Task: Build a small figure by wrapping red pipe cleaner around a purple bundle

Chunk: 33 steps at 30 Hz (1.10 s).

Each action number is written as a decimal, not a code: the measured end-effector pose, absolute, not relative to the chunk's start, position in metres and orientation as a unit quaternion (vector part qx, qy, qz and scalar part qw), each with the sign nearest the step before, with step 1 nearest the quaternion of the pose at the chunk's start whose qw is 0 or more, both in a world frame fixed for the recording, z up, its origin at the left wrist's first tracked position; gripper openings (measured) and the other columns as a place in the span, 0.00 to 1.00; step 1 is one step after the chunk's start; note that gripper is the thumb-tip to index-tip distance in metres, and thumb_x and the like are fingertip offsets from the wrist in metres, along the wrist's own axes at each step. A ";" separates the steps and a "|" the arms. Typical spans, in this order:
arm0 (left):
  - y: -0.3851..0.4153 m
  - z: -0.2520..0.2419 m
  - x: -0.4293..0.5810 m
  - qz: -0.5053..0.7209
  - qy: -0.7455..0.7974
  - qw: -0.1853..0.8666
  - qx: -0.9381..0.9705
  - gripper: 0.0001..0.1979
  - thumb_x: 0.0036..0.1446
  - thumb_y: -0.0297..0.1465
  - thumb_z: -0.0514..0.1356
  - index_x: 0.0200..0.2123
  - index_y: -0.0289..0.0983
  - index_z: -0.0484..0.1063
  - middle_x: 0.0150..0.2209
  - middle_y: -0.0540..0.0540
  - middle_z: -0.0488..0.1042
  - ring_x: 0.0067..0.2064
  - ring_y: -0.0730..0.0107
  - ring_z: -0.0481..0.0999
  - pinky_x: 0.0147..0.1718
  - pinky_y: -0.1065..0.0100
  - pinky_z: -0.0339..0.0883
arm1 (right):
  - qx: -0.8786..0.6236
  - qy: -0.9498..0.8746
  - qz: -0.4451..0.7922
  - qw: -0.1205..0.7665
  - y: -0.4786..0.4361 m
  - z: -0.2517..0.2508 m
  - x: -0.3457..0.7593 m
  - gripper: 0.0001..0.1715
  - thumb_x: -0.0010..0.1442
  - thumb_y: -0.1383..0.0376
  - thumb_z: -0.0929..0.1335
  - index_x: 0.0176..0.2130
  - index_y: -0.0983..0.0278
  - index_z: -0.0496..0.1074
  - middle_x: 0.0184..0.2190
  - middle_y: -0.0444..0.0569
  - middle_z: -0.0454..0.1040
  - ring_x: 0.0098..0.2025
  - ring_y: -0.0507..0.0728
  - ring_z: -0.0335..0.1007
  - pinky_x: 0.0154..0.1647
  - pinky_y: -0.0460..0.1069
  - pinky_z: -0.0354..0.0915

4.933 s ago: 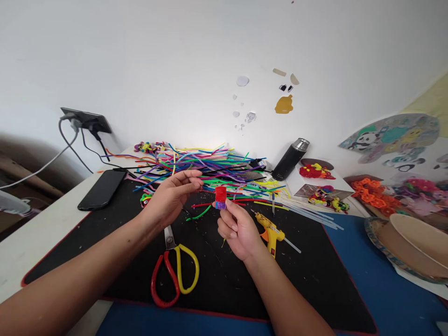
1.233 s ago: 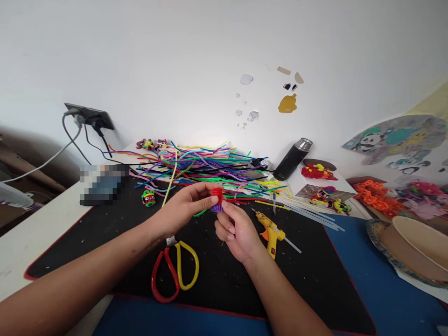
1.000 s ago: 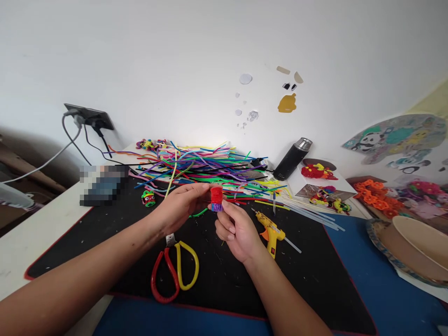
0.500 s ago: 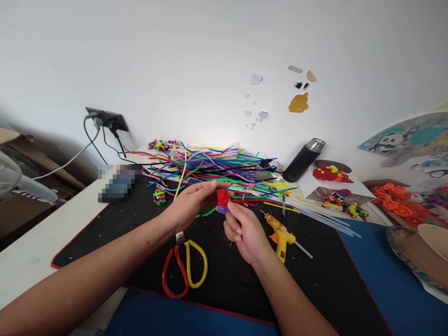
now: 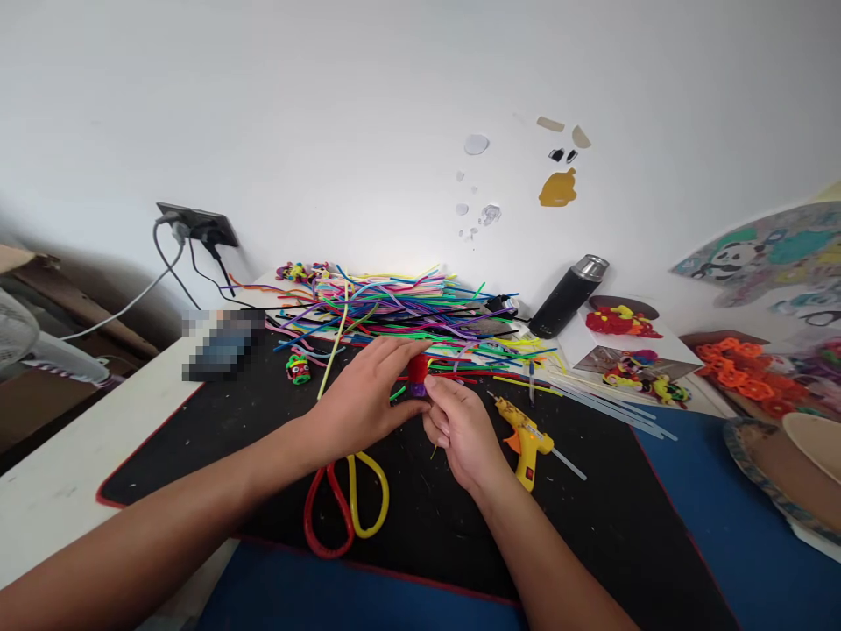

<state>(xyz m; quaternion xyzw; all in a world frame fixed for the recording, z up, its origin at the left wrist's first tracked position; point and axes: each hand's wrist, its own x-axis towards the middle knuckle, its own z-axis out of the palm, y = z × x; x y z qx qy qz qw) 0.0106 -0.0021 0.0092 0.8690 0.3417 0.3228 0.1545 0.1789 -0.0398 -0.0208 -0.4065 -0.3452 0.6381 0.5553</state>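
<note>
A small red and purple roll of pipe cleaner (image 5: 419, 372) is pinched between the thumb and fingers of my right hand (image 5: 465, 431). Around its left side curves my left hand (image 5: 364, 394), fingers stretched over the top and thumb spread below. Whether the left fingertips touch the roll I cannot tell. Behind the hands lies a wide pile of coloured pipe cleaners (image 5: 394, 302). Scissors with red and yellow handles (image 5: 371, 499) rest below my left hand, which covers their blades. A yellow glue gun (image 5: 527, 438) with a glue stick in it lies right of my right hand.
A small pipe-cleaner figure (image 5: 298, 369) stands left on the black mat (image 5: 216, 447). At the back right, a black thermos (image 5: 566, 300) leans near a white box (image 5: 578, 343). Glue sticks (image 5: 618, 407) lie below it. A blurred-out item (image 5: 223, 346) is at the left.
My left hand has shifted right and turned, its thumb now below the roll and its fingers above. It now covers the scissor blades. My right hand keeps its pinch.
</note>
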 end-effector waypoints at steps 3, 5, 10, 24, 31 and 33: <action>-0.003 0.013 0.010 0.319 0.341 0.093 0.879 0.29 0.61 0.31 0.69 0.64 0.38 0.69 0.58 0.35 0.77 0.59 0.47 0.75 0.61 0.45 0.69 | -0.413 -0.354 0.624 0.561 -0.039 -0.022 0.178 0.30 0.53 0.46 0.79 0.24 0.62 0.65 0.13 0.32 0.51 0.15 0.44 0.42 0.16 0.44 0.40; -0.004 0.015 0.010 0.304 0.337 0.077 0.888 0.30 0.61 0.33 0.70 0.64 0.36 0.69 0.58 0.34 0.77 0.58 0.46 0.75 0.60 0.45 0.70 | -0.419 -0.353 0.624 0.558 -0.040 -0.024 0.177 0.29 0.53 0.46 0.79 0.25 0.62 0.66 0.14 0.31 0.51 0.15 0.44 0.42 0.16 0.44 0.40; -0.003 0.017 0.009 0.289 0.352 0.059 0.888 0.25 0.61 0.32 0.70 0.60 0.36 0.73 0.53 0.37 0.80 0.55 0.48 0.77 0.57 0.48 0.71 | -0.429 -0.377 0.608 0.552 -0.041 -0.025 0.177 0.25 0.56 0.47 0.77 0.26 0.63 0.70 0.12 0.31 0.51 0.14 0.45 0.42 0.15 0.44 0.40; 0.005 0.012 0.005 0.331 0.323 0.133 0.877 0.20 0.63 0.34 0.69 0.56 0.38 0.75 0.50 0.40 0.81 0.53 0.53 0.78 0.55 0.54 0.72 | -0.416 -0.376 0.628 0.540 -0.039 -0.024 0.179 0.22 0.58 0.50 0.75 0.28 0.63 0.71 0.13 0.31 0.52 0.14 0.45 0.42 0.15 0.45 0.41; 0.007 0.010 0.002 0.327 0.329 0.173 0.869 0.21 0.61 0.34 0.71 0.56 0.38 0.76 0.52 0.40 0.80 0.55 0.53 0.77 0.57 0.53 0.72 | -0.413 -0.382 0.634 0.530 -0.040 -0.023 0.180 0.23 0.57 0.48 0.76 0.28 0.63 0.71 0.12 0.31 0.52 0.14 0.45 0.43 0.15 0.45 0.41; 0.007 0.011 0.001 0.324 0.341 0.194 0.861 0.22 0.60 0.35 0.71 0.56 0.39 0.77 0.53 0.40 0.81 0.56 0.53 0.78 0.57 0.53 0.72 | -0.414 -0.383 0.634 0.529 -0.041 -0.022 0.180 0.23 0.57 0.48 0.76 0.28 0.63 0.71 0.12 0.31 0.52 0.14 0.45 0.43 0.15 0.45 0.41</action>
